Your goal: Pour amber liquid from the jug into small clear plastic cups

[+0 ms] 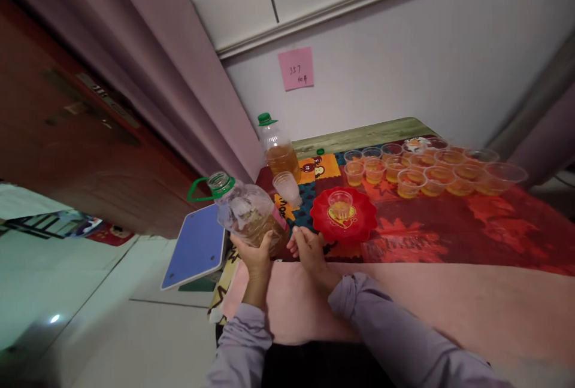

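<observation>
My left hand (256,253) is wrapped round the lower part of a large clear jug (249,211), which tilts to the left. The jug has a green handle, an uncapped mouth and brownish liquid inside. Just right of the jug is my right hand (308,247), its fingers curled; whether they hold anything is hidden. A red scalloped plate (366,220) lies beyond my right hand, with a clear cup (340,205) of yellowish liquid on it. A stack of clear cups (287,190) leans between the jug and the plate.
Behind the cup stack stands a second jug (282,157) with a green cap. A loose green cap (320,151) lies near the wall. Several filled cups (411,181) stand in rows at the right of the patterned table (404,244). A blue board (195,247) is at the left.
</observation>
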{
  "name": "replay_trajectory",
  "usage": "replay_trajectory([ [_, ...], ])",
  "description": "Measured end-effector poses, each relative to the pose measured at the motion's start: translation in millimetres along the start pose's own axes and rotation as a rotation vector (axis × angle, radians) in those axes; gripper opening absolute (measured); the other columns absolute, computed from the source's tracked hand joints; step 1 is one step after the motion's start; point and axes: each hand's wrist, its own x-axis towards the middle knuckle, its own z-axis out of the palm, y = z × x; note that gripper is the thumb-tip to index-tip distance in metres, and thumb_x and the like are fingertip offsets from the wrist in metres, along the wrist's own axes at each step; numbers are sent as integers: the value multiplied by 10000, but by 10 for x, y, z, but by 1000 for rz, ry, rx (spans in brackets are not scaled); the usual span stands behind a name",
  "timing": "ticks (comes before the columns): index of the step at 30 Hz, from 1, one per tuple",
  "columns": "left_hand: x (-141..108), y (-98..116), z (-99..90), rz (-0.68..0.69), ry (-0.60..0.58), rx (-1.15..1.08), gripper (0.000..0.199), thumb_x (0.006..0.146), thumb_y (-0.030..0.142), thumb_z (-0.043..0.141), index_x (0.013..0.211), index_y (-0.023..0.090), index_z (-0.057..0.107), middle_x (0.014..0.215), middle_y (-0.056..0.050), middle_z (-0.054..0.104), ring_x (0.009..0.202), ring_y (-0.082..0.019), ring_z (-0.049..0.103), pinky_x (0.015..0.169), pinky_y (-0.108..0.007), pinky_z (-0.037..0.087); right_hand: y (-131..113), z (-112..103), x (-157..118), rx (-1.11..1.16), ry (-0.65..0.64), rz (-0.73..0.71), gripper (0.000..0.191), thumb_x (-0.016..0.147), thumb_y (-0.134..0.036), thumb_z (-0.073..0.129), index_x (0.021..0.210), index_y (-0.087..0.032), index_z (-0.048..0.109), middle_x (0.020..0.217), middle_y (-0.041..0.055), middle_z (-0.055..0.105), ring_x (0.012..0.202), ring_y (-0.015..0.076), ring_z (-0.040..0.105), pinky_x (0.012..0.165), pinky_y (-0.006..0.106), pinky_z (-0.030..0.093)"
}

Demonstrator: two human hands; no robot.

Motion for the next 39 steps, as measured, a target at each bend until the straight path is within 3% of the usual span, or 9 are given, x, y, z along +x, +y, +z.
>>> replay_trajectory([
  [5, -2, -54, 12, 1, -55, 51, 1008, 795, 454, 860, 1609, 220, 314, 1525, -213, 624, 1373, -309, 696, 1185, -500, 567, -24, -64, -92, -139, -102, -115, 498, 985, -694, 644, 741, -260, 631, 684, 8, 689, 630, 173, 620, 623, 300, 496],
  [12, 18, -47, 32, -14, -107, -111, 1030, 764, 594, 857, 1562, 189, 348, 1475, -217, 654, 1346, -326, 710, 1175, -506, 564, -355, -247, -249, -437, -265, -400, 186, 980, -418, 731, 880, -266, 772, 802, 22, 752, 717, 203, 659, 704, 334, 496],
  [17, 41, -25, 50, -20, -119, -119, 1072, 732, 590, 870, 1570, 188, 336, 1516, -230, 625, 1414, -350, 675, 1219, -520, 534, -1004, -822, 117, -825, -134, -608, 149, 1003, -389, 751, 1021, -263, 828, 1024, 99, 819, 955, 270, 744, 872, 388, 558],
  [20, 45, -25, 69, -6, -103, -161, 1083, 719, 564, 885, 1580, 180, 352, 1530, -232, 609, 1430, -360, 656, 1233, -525, 518, -1342, -1230, 415, -1180, 3, -554, 247, 1009, -376, 767, 1178, -204, 815, 1194, 158, 818, 1070, 311, 764, 947, 425, 569],
  [23, 49, -53, 89, 7, -92, -189, 1104, 703, 560, 910, 1587, 180, 369, 1543, -222, 602, 1449, -360, 636, 1252, -523, 498, -1507, -1449, 607, -1487, 33, -417, 518, 958, -472, 864, 1337, -134, 760, 1348, 225, 783, 1239, 378, 744, 1060, 470, 554],
  [26, 60, -108, 120, -11, -88, -214, 1177, 652, 557, 944, 1604, 182, 362, 1544, -216, 601, 1435, -364, 638, 1246, -535, 500, -1559, -1430, 667, -1662, -25, -285, 710, 961, -607, 849, 1448, -113, 701, 1416, 246, 764, 1324, 399, 723, 1107, 467, 539],
  [30, 88, -184, 175, 1, -65, -255, 1200, 634, 540, 962, 1617, 190, 370, 1546, -209, 594, 1432, -365, 629, 1250, -555, 491, -1595, -1224, 651, -1784, -78, -186, 741, 972, -668, 803, 1448, -108, 704, 1417, 271, 768, 1310, 420, 738, 1089, 463, 538],
  [35, 128, -255, 206, 7, -48, -268, 1227, 599, 542, 997, 1611, 196, 395, 1521, -197, 616, 1396, -358, 659, 1230, -552, 514, -1622, -1022, 584, -1792, -105, -233, 628, 957, -554, 826, 1402, -119, 744, 1404, 258, 776, 1294, 399, 743, 1087, 443, 522],
  [39, 136, -263, 201, 15, -65, -281, 1228, 620, 540, 995, 1625, 192, 381, 1538, -208, 605, 1405, -357, 656, 1241, -550, 507, -1709, -1052, 596, -1743, -96, -316, 601, 982, -573, 785, 1381, -126, 743, 1385, 222, 787, 1281, 370, 738, 1084, 424, 515],
])
